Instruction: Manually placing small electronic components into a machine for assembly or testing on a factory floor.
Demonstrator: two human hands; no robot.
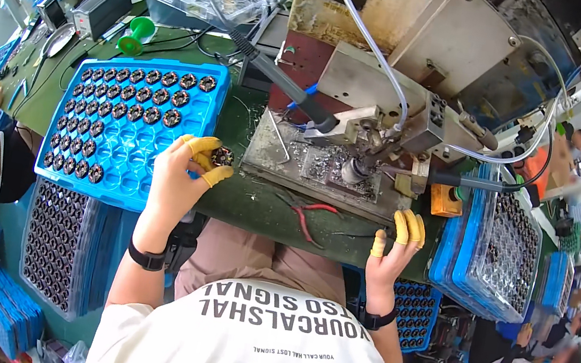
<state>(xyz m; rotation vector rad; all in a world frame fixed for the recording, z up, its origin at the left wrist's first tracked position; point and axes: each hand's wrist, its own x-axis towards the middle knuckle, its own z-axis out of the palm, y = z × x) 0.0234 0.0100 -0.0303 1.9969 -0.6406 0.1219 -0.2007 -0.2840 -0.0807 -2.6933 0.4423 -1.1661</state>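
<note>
Small round dark metal part with a toothed rim (222, 157), pinched between yellow-capped fingertips (206, 146) of left hand (179, 182), just past the right edge of big blue plastic tray (196, 123) with rows of the same parts. Looks hard, stiff and light, maybe a bit oily; best held by the rim, as now. Right hand (389, 259) spread loose, holding nothing, yellow tips touching the near edge of grey metal machine plate (321, 179). Red-handled pliers (307, 219) lying between both hands.
</note>
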